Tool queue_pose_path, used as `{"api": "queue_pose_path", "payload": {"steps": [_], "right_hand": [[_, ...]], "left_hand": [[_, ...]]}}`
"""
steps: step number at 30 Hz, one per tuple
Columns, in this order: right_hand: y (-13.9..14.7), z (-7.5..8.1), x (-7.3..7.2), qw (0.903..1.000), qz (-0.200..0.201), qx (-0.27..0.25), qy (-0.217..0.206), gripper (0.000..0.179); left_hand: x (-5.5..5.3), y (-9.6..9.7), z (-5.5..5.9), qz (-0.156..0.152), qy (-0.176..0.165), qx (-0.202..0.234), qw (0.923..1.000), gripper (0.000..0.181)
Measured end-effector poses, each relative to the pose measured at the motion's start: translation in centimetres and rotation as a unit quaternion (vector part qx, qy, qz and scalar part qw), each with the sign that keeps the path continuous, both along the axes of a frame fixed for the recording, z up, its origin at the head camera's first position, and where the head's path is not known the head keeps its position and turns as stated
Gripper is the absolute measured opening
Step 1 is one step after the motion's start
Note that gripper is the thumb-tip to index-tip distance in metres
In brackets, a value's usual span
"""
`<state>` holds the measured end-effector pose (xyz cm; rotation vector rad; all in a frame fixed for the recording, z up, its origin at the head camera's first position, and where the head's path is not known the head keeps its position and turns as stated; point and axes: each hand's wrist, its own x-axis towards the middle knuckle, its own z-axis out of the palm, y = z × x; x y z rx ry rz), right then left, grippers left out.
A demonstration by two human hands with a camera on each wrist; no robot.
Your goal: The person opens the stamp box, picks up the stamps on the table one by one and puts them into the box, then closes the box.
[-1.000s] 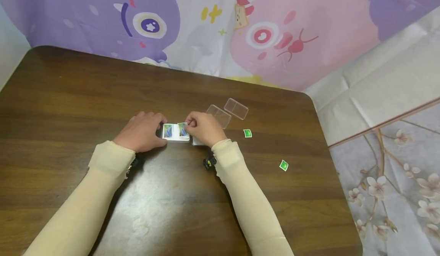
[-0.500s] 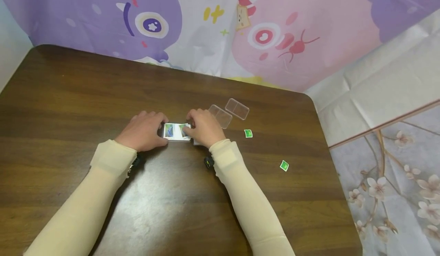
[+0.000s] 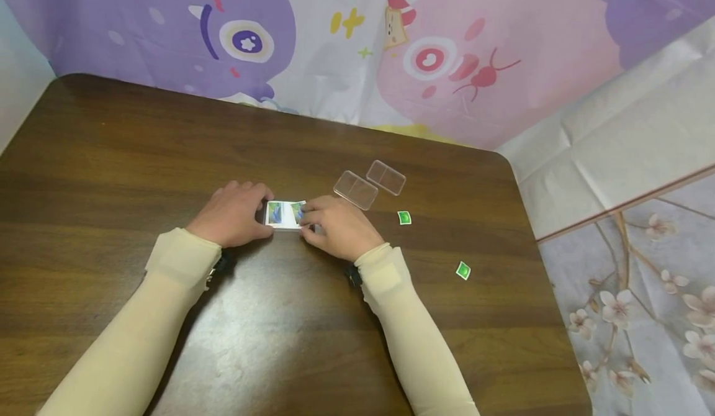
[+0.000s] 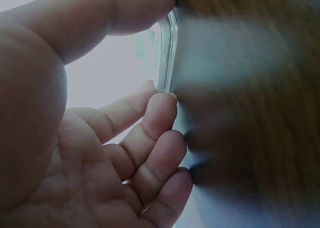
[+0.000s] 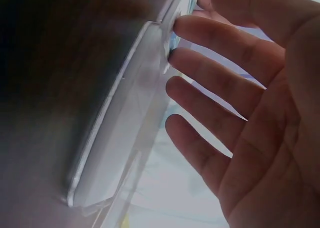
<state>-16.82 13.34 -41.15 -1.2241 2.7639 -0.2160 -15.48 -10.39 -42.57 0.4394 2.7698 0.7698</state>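
A shallow clear plastic box (image 4: 167,52) lies on the table, two small picture cards showing on top. My left hand (image 3: 230,215) holds its left end between thumb and fingertips. The left card (image 3: 275,212) lies square, with blue and green print. Over the right card (image 3: 296,212) stretch the fingers of my right hand (image 3: 343,226), fingertips right at its surface and the thumb toward the near edge. These fingers hide part of that card. A second clear plastic box (image 5: 117,118) lies end to end with the first, beneath the right hand, mostly hidden in the head view.
Two clear plastic lids (image 3: 355,190) lie side by side beyond the right hand. Farther right are a green card (image 3: 404,218) and another green card (image 3: 463,271), apart from each other. A patterned cloth (image 3: 335,62) hangs along the table's far edge.
My right hand has let go of the right card's edge, shifted slightly right and nearer, and spread its fingers flatter over it. The left hand stays in place.
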Motion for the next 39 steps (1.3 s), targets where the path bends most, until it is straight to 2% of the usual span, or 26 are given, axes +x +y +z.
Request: {"api": "queue_pose_path", "payload": {"steps": [13, 20, 32, 39], "right_hand": [[-0.2, -0.1, 0.5, 0.9999, 0.001, 0.007, -0.012, 0.028], [-0.8, -0.3, 0.9, 0.9995, -0.023, 0.01, -0.02, 0.026], [-1.4, -0.8, 1.1, 0.9993, -0.03, 0.023, 0.001, 0.027], [-1.3, -0.9, 0.9, 0.9994, -0.032, -0.008, -0.006, 0.022]], "left_hand": [[0.1, 0.0, 0.2, -0.001, -0.004, -0.002, 1.0, 0.056], [0.0, 0.1, 0.2, 0.0, -0.002, -0.002, 1.0, 0.055], [0.0, 0.0, 0.3, 0.002, -0.009, -0.007, 0.9999, 0.056], [0.0, 0.2, 0.3, 0.003, -0.007, -0.003, 1.0, 0.055]]}}
